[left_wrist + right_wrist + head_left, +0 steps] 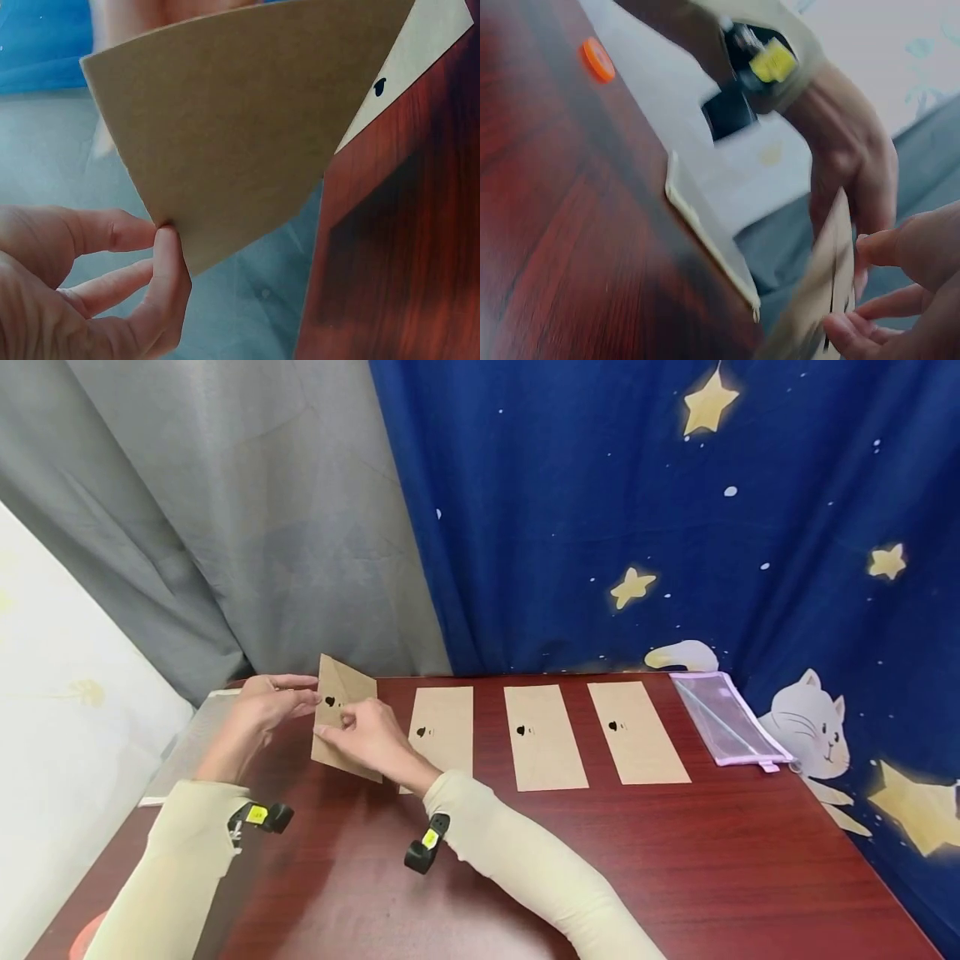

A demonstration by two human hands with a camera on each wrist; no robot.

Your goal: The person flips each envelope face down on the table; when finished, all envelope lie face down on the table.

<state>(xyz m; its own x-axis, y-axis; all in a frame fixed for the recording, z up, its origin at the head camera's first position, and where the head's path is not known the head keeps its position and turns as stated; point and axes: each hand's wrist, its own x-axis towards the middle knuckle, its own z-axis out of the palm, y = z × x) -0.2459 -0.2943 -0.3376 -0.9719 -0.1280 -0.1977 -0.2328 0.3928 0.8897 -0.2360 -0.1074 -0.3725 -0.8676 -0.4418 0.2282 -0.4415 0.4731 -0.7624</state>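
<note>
While three flat, oblong envelopes of tan paper [546,739] lie in a row on the glossy red-brown wooden table [675,860], a matching rectangular brown paper envelope [341,685] is held up on edge over the table's left part, just beyond the left end of the row. The step in hand appears to be two-handed handling of this raised piece, probably at its flap or fold. The left hand [258,706] pinches the left edge between thumb and fingertip, its other fingers loosely bent. The right hand [375,735] has curled fingers, thumb and forefinger closing on the paper at the printed side; whether they take a flap alone or the full thickness cannot be told. The next move would seem to call for a steady left pinch as support and light pressure from the right thumb, lest the paper crease. The raised envelope stands tilted, its printed face turned partly rightward and bearing a small black emblem [330,702] and a faint diagonal line. The reverse, in the left wrist view, is plain and matt, with a gently bowed edge. Whether its lower edge touches the table is unclear.
</note>
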